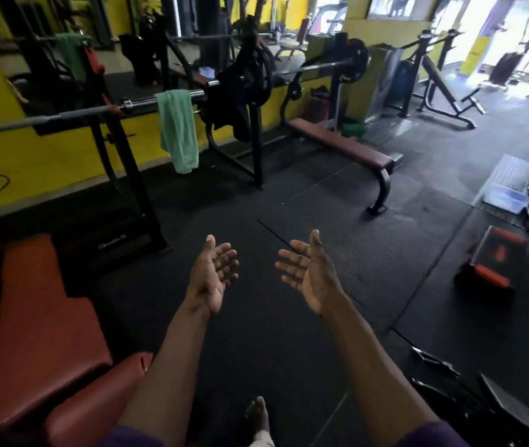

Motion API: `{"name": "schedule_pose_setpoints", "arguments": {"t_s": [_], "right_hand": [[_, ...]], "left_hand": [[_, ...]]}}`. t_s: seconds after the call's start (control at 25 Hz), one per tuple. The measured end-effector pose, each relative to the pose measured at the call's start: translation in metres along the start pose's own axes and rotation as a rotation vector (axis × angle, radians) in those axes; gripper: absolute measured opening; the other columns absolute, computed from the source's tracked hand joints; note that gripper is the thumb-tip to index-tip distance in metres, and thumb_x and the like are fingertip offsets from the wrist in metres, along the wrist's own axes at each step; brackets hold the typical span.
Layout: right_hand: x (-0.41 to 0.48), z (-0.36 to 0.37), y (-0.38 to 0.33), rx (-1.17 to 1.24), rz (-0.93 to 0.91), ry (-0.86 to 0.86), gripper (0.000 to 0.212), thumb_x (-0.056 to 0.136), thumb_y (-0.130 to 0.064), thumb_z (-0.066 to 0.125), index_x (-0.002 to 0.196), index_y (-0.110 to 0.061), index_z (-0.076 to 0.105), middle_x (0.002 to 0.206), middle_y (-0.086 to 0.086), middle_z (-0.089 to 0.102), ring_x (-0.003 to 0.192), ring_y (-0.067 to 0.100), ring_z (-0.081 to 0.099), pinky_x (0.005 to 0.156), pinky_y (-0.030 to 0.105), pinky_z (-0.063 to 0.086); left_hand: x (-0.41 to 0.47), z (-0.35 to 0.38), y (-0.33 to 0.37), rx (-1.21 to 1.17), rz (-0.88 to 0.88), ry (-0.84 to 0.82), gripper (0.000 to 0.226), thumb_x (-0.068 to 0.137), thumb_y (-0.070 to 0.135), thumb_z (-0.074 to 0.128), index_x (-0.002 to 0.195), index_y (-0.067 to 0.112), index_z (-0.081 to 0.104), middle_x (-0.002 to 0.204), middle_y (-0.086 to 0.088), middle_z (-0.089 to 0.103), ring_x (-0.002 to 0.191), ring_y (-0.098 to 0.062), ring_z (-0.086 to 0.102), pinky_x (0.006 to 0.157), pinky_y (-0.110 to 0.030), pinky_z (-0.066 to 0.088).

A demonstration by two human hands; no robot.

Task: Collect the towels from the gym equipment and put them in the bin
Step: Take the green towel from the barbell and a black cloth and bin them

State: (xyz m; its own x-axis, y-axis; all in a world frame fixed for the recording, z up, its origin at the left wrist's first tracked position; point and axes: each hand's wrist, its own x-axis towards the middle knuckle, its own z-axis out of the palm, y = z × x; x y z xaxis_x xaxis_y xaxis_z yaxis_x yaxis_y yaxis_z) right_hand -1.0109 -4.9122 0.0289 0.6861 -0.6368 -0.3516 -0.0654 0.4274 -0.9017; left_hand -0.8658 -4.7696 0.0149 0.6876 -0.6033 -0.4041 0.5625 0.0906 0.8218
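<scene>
A light green towel (pixel 178 130) hangs over a steel barbell (pixel 73 116) on a rack at the upper left. A dark cloth (pixel 234 101) is draped over the neighbouring rack by the weight plates. My left hand (pixel 213 275) and my right hand (pixel 308 272) are held out in front of me, palms facing each other, fingers apart, both holding nothing. They are well short of the towel, over the black floor. A pale blue plastic bin (pixel 506 196) sits on the floor at the right.
A red padded bench (pixel 31 333) is at my lower left. A brown flat bench (pixel 344 145) stands ahead under a loaded barbell. A red and black step box (pixel 492 262) lies at the right. Black rubber mats (pixel 256 333) cover the floor between them.
</scene>
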Motion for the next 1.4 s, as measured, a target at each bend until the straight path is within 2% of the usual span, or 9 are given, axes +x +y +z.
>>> {"name": "schedule_pose_setpoints", "arguments": {"t_s": [0.2, 0.6, 0.76, 1.0, 1.2, 1.4], "right_hand": [[0.129, 0.006, -0.046, -0.021, 0.000, -0.044, 0.073, 0.093, -0.073, 0.032, 0.135, -0.018, 0.054, 0.127, 0.010, 0.067, 0.111, 0.028, 0.068, 0.089, 0.042, 0.052], [0.354, 0.035, -0.122, -0.044, 0.024, -0.097, 0.074, 0.093, -0.074, 0.033, 0.135, -0.017, 0.055, 0.123, 0.008, 0.069, 0.108, 0.027, 0.070, 0.086, 0.040, 0.053], [0.450, 0.050, -0.146, -0.041, 0.024, -0.116, 0.074, 0.092, -0.074, 0.034, 0.135, -0.017, 0.055, 0.123, 0.009, 0.069, 0.107, 0.026, 0.070, 0.089, 0.042, 0.054], [0.614, 0.082, -0.205, -0.058, 0.046, -0.194, 0.076, 0.095, -0.072, 0.031, 0.141, -0.014, 0.051, 0.129, 0.011, 0.065, 0.111, 0.028, 0.067, 0.093, 0.043, 0.052], [0.726, 0.113, -0.247, -0.088, 0.068, -0.242, 0.075, 0.096, -0.070, 0.029, 0.142, -0.014, 0.049, 0.132, 0.012, 0.063, 0.113, 0.028, 0.066, 0.101, 0.047, 0.049], [0.843, 0.148, -0.267, -0.086, 0.088, -0.269, 0.074, 0.094, -0.072, 0.032, 0.140, -0.016, 0.050, 0.129, 0.011, 0.065, 0.111, 0.027, 0.068, 0.093, 0.043, 0.052]], "left_hand": [[0.119, 0.029, 0.044, -0.049, 0.041, 0.055, 0.059, 0.094, 0.061, 0.041, 0.121, 0.014, 0.063, 0.123, -0.008, 0.066, 0.105, -0.022, 0.061, 0.084, -0.036, 0.045], [0.319, 0.061, 0.141, -0.005, 0.098, 0.118, 0.054, 0.094, 0.061, 0.041, 0.116, 0.017, 0.064, 0.123, -0.006, 0.066, 0.111, -0.021, 0.061, 0.089, -0.036, 0.046], [0.404, 0.071, 0.169, 0.016, 0.103, 0.143, 0.052, 0.096, 0.059, 0.039, 0.114, 0.018, 0.064, 0.123, -0.006, 0.065, 0.115, -0.022, 0.060, 0.097, -0.040, 0.045], [0.548, 0.088, 0.236, -0.012, 0.137, 0.227, 0.058, 0.097, 0.058, 0.038, 0.123, 0.013, 0.062, 0.124, -0.007, 0.065, 0.115, -0.023, 0.060, 0.099, -0.041, 0.045], [0.649, 0.086, 0.280, -0.047, 0.144, 0.314, 0.058, 0.096, 0.059, 0.040, 0.119, 0.011, 0.064, 0.120, -0.007, 0.068, 0.113, -0.023, 0.062, 0.091, -0.038, 0.048], [0.762, 0.072, 0.325, -0.042, 0.171, 0.388, 0.053, 0.096, 0.054, 0.045, 0.123, 0.011, 0.062, 0.119, -0.005, 0.068, 0.111, -0.021, 0.063, 0.086, -0.036, 0.049]]}}
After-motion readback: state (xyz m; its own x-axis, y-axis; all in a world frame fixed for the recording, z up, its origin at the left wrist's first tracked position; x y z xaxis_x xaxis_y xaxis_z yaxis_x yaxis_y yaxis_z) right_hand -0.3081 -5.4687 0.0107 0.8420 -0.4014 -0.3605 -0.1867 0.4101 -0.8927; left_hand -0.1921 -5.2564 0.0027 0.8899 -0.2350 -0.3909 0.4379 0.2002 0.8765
